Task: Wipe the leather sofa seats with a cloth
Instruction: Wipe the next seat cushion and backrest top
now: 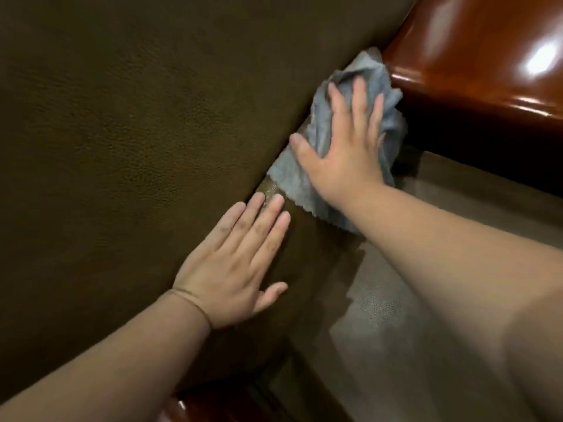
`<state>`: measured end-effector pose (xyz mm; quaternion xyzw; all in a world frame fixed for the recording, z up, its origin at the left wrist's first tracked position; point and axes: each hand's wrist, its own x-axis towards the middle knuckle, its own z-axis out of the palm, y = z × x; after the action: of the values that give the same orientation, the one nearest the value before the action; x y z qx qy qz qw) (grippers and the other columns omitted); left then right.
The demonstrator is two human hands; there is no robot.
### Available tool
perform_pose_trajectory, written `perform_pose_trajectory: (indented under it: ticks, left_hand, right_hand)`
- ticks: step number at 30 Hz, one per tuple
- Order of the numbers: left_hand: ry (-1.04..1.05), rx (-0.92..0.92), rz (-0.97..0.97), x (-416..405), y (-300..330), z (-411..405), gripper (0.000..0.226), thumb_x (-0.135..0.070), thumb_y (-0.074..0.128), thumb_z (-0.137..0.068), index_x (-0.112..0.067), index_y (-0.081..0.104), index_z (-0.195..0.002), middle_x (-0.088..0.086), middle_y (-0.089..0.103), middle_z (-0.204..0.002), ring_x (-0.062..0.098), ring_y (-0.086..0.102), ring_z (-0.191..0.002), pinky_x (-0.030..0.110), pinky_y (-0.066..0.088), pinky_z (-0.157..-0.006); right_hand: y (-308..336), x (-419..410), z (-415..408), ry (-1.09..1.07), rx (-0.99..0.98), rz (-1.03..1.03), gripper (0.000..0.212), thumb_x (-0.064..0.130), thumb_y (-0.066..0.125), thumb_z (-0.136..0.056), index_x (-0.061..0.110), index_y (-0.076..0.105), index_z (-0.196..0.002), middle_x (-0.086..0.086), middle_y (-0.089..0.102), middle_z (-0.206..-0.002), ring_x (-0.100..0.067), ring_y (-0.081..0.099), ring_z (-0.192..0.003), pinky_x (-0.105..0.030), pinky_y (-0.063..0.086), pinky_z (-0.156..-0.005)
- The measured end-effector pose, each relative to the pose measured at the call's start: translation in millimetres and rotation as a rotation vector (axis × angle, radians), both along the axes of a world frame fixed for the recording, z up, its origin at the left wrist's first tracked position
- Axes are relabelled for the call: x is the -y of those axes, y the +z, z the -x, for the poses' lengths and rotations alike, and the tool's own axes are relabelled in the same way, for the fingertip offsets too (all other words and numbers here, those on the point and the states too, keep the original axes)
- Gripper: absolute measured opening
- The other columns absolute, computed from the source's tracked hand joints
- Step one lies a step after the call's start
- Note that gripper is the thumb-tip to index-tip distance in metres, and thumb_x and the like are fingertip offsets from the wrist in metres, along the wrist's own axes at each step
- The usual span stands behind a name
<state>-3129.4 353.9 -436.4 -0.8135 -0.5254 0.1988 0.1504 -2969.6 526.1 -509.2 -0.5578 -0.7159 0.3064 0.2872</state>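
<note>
The crumpled grey-blue microfibre cloth [344,141] lies on the front face of the dark brown leather seat cushion [128,123], at the far end of that face, where the cushion meets the glossy reddish-brown wooden armrest [475,53]. The far tip of the cloth touches the armrest, or is just beside it; I cannot tell which.

The right hand [347,147] lies flat on the cloth with the fingers spread and nearly straight. It presses the cloth against the leather and does not pinch it. The fingertips point toward the armrest and the thumb is near the upper edge of the cushion.

The left hand [237,263] rests flat on the same front face, nearer to the person, with straight fingers laid together and nothing held. Its fingertips are near the zigzag-cut near edge of the cloth but apart from it. A thin cord bracelet [192,303] is on the left wrist.

The long axis of the front face runs from the armrest end toward the person, and the cloth sits at the armrest end of it. So I judge that the next stroke can only go back along the face, toward the left hand, and that hand would have to give way. The right hand is clearly the one to make it. The pale floor [396,345] shows below the cushion.
</note>
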Motion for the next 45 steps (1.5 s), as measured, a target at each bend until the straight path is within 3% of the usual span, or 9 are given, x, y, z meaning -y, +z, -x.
perform_pose_trajectory:
  ticks: [3,8,15,22,30,34,37,39,45]
  left_hand:
    - [-0.024,-0.031,-0.001,5,-10,2,0.096,-0.062,0.047,-0.095,0.003,0.026,-0.162,0.03,0.016,-0.17,0.046,0.018,-0.158,0.053,0.014,-0.13]
    - [-0.091,-0.02,0.023,2,-15,4,0.095,-0.059,0.057,-0.09,-0.001,0.032,-0.162,0.025,0.017,-0.171,0.044,0.017,-0.159,0.053,0.013,-0.129]
    - [-0.123,0.077,0.002,4,-29,10,0.089,-0.053,0.065,-0.083,-0.016,0.042,-0.16,0.015,0.023,-0.173,0.039,0.019,-0.159,0.051,0.017,-0.129]
    - [-0.152,0.113,-0.017,7,-34,13,0.082,-0.053,0.063,-0.08,-0.013,0.052,-0.152,0.018,0.04,-0.159,0.04,0.017,-0.159,0.051,0.015,-0.129]
    - [-0.144,0.129,-0.011,5,-36,13,0.093,-0.056,0.066,-0.079,-0.016,0.041,-0.16,0.014,0.028,-0.171,0.039,0.021,-0.158,0.052,0.017,-0.128]
    - [-0.149,0.118,-0.022,6,-33,14,0.091,-0.067,0.057,-0.086,-0.017,0.043,-0.16,0.014,0.028,-0.17,0.039,0.021,-0.158,0.051,0.015,-0.128]
    - [-0.149,0.143,-0.026,5,-34,15,0.088,-0.07,0.054,-0.089,-0.017,0.045,-0.159,0.015,0.03,-0.17,0.039,0.023,-0.157,0.051,0.016,-0.128]
    - [-0.136,0.149,-0.035,6,-34,14,0.088,-0.068,0.055,-0.089,-0.016,0.045,-0.159,0.015,0.03,-0.17,0.04,0.024,-0.157,0.052,0.016,-0.128]
    - [-0.147,0.153,-0.045,7,-34,15,0.086,-0.066,0.053,-0.092,-0.014,0.043,-0.16,0.017,0.028,-0.17,0.042,0.02,-0.158,0.051,0.012,-0.129]
  right_hand:
    - [-19,31,8,-0.124,-0.078,-0.037,0.087,0.066,0.042,-0.094,0.029,0.009,-0.166,-0.005,-0.008,-0.174,-0.039,-0.012,-0.158,-0.069,0.006,-0.122]
    - [-39,97,17,-0.082,-0.065,0.137,0.088,0.069,0.023,-0.095,0.034,-0.025,-0.159,-0.009,-0.018,-0.172,-0.037,-0.02,-0.157,-0.071,0.008,-0.121]
    - [-29,-29,-9,-0.273,-0.243,0.039,0.096,0.073,0.031,-0.088,0.019,0.015,-0.166,-0.014,0.007,-0.172,-0.037,0.006,-0.158,-0.061,0.009,-0.125]
    - [-29,75,15,-0.107,-0.14,0.104,0.088,0.07,0.027,-0.094,0.036,-0.017,-0.162,-0.002,-0.024,-0.171,-0.034,-0.02,-0.157,-0.07,0.006,-0.121]
    - [-31,-18,5,-0.359,-0.362,-0.053,0.078,0.059,0.036,-0.097,0.021,0.026,-0.163,-0.007,0.015,-0.172,-0.025,0.011,-0.16,-0.055,0.012,-0.127]
    - [-101,13,-21,-0.462,-0.388,0.389,0.099,0.074,0.027,-0.084,0.02,0.014,-0.165,-0.007,0.011,-0.173,-0.024,0.015,-0.159,-0.037,0.013,-0.129]
    - [-120,26,-25,-0.412,-0.339,0.349,0.067,0.022,0.046,-0.1,0.01,0.023,-0.162,-0.012,0.008,-0.172,-0.027,0.011,-0.159,-0.035,0.007,-0.13]
    - [-114,56,-8,-0.37,-0.346,0.226,0.075,-0.002,0.055,-0.094,0.005,0.022,-0.161,-0.018,0.008,-0.171,-0.032,0.008,-0.159,-0.041,0.006,-0.129]
    - [-93,214,36,-0.131,-0.292,0.309,0.098,0.067,0.035,-0.096,0.016,-0.015,-0.163,-0.007,-0.031,-0.168,-0.025,-0.022,-0.158,-0.048,0.004,-0.13]
